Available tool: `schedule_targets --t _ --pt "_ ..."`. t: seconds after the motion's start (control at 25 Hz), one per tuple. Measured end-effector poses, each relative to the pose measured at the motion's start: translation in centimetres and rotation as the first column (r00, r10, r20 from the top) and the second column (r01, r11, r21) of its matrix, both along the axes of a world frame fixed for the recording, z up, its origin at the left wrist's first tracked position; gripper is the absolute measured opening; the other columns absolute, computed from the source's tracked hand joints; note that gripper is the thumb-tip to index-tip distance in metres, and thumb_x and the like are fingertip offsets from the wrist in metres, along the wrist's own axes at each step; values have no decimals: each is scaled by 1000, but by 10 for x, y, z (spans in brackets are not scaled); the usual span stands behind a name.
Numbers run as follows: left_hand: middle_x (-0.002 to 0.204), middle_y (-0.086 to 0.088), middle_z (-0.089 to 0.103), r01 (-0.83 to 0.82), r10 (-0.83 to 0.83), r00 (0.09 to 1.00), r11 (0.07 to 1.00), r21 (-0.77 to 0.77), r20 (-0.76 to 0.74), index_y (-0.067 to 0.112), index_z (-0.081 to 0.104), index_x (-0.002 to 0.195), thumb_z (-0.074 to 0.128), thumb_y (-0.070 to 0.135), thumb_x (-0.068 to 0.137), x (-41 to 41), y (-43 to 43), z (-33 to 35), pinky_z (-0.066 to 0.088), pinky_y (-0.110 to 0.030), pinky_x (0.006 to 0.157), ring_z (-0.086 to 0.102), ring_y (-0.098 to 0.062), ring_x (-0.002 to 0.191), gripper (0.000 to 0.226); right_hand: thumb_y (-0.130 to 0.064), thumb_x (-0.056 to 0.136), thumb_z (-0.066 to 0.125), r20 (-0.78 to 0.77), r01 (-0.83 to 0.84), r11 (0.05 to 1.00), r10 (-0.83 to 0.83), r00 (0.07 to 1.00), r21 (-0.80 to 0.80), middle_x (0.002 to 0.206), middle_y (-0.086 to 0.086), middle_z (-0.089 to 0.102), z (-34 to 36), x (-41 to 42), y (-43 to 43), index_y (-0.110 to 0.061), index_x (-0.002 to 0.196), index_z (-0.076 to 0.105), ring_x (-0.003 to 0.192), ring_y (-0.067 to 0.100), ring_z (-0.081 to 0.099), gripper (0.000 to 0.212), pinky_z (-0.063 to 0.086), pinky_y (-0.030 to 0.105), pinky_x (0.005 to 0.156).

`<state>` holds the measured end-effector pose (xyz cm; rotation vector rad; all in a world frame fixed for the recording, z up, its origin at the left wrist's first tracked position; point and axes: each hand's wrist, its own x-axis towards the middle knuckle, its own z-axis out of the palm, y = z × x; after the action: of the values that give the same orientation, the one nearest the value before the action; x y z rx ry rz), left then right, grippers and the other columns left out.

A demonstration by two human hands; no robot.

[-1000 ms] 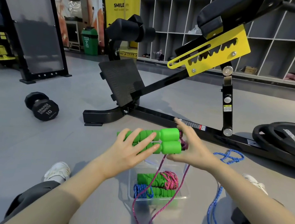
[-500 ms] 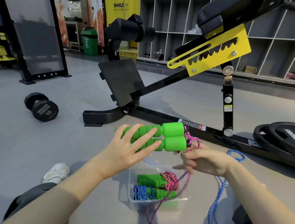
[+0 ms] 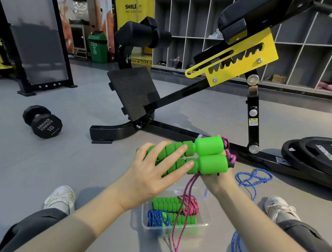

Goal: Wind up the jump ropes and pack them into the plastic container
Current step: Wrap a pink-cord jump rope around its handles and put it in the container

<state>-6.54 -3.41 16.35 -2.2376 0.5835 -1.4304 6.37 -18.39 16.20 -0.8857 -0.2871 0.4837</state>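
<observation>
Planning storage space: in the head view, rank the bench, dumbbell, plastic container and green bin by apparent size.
1. bench
2. plastic container, though nearness inflates it
3. dumbbell
4. green bin, smallest only because far away

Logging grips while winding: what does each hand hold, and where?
The left hand grips both green foam handles round their ribbed sections. The right hand sits under their thick ends by the pink rope; its hold is hidden.
</observation>
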Motion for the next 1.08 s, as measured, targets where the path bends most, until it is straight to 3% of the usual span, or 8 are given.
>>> schedule_targets --t 0.12,0.2,0.4,0.56,0.64,0.8,0.92,1.08 --pt "128 -16 60 -47 47 997 999 -6 55 14 54 126 41 1 97 2 8 3 48 -48 79 62 -42 102 34 -13 96 33 101 93 978 -74 992 -189 41 -5 34 -11 -28 11 -12 69 42 35 8 29 28 31 20 40" --pt "125 -15 62 -88 86 992 996 16 94 14 56 122 41 1 97 4 20 3 47 -48 79 62 -41 100 31 -16 99 29 207 92 939 -22 978 -332 38 -5 24 -11 -51 9 -8 71 46 33 8 18 33 26 19 38" --pt "124 -13 63 -107 99 991 990 89 91 15 60 117 45 -2 95 8 41 -5 42 -49 80 54 -41 104 32 -19 100 33 414 129 749 207 886 -650 45 -5 34 -12 -63 -16 -2 101 55 36 8 28 28 30 20 39" --pt "123 -14 63 -119 113 992 987 112 59 15 66 114 42 -3 96 10 38 -8 40 -49 79 52 -42 104 35 -26 99 38 397 71 571 471 787 -818 52 0 39 14 -63 -32 4 108 50 38 7 34 34 39 23 44" --pt "123 -13 63 -136 130 990 984 117 53 15 69 112 43 -4 95 12 43 -8 40 -50 80 52 -42 105 37 -25 99 39 406 76 513 570 715 -855 54 1 39 32 -64 -41 4 109 53 38 4 37 34 42 23 44" --pt "124 -14 63 -139 137 990 982 131 22 14 67 113 45 -4 94 11 50 -14 40 -50 80 52 -43 104 35 -28 99 41 421 -6 522 694 584 -853 48 2 35 60 -60 -57 -6 101 60 36 10 38 30 51 49 66" --pt "126 -14 62 -121 122 992 981 149 -1 15 63 117 51 -3 91 10 50 -15 41 -50 81 54 -43 104 34 -30 97 43 444 3 545 681 582 -839 50 -3 32 80 -55 -63 -11 94 65 37 12 36 30 47 33 53" --pt "126 -11 62 -46 53 998 984 171 -36 16 59 118 52 2 92 6 42 -12 44 -50 82 54 -41 105 30 -35 94 49 630 277 570 643 435 -774 49 -9 32 101 -40 -57 -10 76 67 46 10 30 35 28 18 46"
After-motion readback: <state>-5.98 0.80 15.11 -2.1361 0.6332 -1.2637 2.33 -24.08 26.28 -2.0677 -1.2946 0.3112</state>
